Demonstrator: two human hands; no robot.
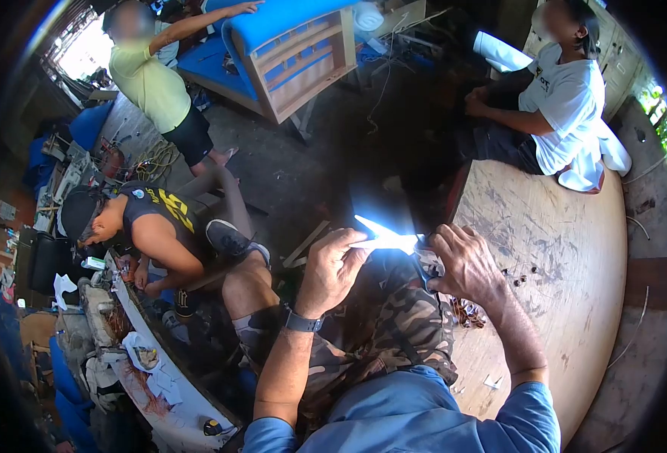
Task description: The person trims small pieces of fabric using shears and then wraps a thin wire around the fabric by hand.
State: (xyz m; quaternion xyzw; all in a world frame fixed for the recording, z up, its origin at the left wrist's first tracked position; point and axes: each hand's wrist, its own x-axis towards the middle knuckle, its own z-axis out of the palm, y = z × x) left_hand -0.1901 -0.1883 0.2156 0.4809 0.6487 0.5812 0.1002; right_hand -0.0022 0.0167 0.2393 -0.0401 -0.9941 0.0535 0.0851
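- Worktop (567,317): spreads to the right of the right fingers.
- Right hand (465,264): fingers curled closed around the handle end of the scissors (405,243).
- Left hand (329,272): thumb and forefinger nearly together at the blade end; glare hides whether they grip anything.
- The scissors lie between both sets of fingers, long axis crosswise, blades parted and pointing left from the right fingers.
- Small brown pieces (469,313): on the worktop, just nearer the body than the right fingers.
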